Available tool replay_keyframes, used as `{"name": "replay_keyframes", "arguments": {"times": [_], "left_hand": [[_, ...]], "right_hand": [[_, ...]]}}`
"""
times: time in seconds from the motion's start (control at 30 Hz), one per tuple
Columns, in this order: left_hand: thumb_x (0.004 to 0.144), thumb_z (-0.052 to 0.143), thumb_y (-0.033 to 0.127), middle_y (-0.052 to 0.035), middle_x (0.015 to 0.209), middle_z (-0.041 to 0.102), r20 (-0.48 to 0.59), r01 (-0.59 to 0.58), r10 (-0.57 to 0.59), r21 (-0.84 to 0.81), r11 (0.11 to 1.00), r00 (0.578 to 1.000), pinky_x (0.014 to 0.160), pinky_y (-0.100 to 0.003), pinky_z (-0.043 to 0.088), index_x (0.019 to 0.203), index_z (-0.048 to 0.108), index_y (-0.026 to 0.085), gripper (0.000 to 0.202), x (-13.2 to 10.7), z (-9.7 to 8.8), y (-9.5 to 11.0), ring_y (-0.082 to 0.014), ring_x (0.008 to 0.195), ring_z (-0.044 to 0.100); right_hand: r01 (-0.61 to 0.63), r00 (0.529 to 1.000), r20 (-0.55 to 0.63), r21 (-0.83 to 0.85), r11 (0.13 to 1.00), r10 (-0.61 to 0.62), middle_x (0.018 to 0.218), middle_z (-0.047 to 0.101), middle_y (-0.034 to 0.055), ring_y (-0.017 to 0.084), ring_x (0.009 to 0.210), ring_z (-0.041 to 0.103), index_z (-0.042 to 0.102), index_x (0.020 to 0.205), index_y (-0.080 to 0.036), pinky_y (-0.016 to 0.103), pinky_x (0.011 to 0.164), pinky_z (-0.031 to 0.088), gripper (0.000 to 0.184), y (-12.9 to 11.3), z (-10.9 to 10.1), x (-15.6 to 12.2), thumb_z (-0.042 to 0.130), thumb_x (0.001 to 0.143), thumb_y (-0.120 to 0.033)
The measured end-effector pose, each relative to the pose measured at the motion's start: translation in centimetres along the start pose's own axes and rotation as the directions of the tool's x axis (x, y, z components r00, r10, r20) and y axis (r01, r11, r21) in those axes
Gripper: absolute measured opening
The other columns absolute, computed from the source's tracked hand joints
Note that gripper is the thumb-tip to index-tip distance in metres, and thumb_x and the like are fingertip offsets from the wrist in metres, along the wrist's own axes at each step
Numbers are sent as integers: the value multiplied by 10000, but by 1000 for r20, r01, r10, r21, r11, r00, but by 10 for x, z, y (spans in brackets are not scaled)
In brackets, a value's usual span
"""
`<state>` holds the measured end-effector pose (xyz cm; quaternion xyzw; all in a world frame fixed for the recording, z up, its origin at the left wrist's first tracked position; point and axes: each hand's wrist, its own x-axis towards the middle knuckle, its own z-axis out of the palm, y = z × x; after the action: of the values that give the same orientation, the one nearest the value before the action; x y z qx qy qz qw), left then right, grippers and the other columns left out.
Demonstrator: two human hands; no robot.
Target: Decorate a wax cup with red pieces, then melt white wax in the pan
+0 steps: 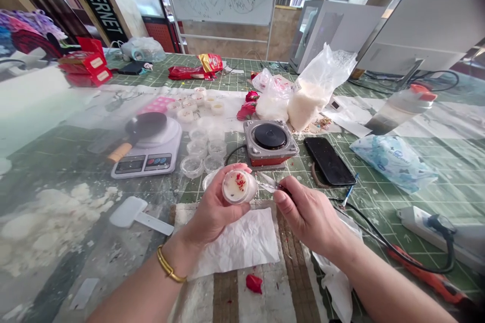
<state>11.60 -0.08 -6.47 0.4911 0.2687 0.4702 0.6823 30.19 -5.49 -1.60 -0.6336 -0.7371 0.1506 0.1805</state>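
Observation:
My left hand (210, 219) is wrapped round a small clear cup (250, 189) tilted toward me. Creamy white wax (232, 193) fills it, with red petal bits and a dark speck on top. In my right hand (308, 214) is a small knife (267, 181), its thin metal blade pointing left at the cup's side. Whether the blade touches the cup, I cannot tell. Beneath both hands lies a creased white paper sheet (250, 242) on a striped cloth (223, 292). A red petal (253, 283) rests on the cloth near me.
Several clear cups (197, 149) stand behind my left hand, beside a kitchen scale (166, 136) with a dark pan (146, 126). A small hotplate (271, 141) and a phone (329, 160) lie beyond my right hand. White flakes (49, 222) and a white scraper (131, 212) are left.

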Motion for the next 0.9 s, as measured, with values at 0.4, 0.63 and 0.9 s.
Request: {"name": "replay_keyframes", "arguments": {"times": [0.4, 0.63, 0.9], "left_hand": [[606, 770, 111, -15, 1126, 576, -47, -103, 109, 126, 987, 993, 742, -214, 505, 1157, 525, 288, 628, 6, -4, -5, -135, 908, 589], [625, 758, 129, -47, 1100, 586, -76, -99, 113, 162, 982, 991, 779, -258, 497, 1115, 387, 247, 626, 2, 4, -3, -146, 920, 597], [667, 691, 96, -94, 1155, 550, -67, -186, 226, 371, 910, 972, 876, -335, 458, 1094, 369, 224, 550, 0, 6, -6, -203, 1037, 563]], "right_hand": [[10, 999, -38, 24, 1000, -9, 599, 503, -35, 117, 518, 458, 430, 799, -216, 231, 504, 298, 313, 6, 4, 0, 299, 918, -474], [13, 1000, -15, -4, 1000, -13, 597, 513, -26, 123, 528, 475, 464, 810, -207, 238, 508, 294, 350, 6, 6, 1, 302, 907, -502], [6, 1000, 11, -67, 998, -6, 617, 548, -15, 126, 538, 490, 473, 794, -207, 238, 504, 288, 350, 5, 6, 1, 312, 906, -497]]}}
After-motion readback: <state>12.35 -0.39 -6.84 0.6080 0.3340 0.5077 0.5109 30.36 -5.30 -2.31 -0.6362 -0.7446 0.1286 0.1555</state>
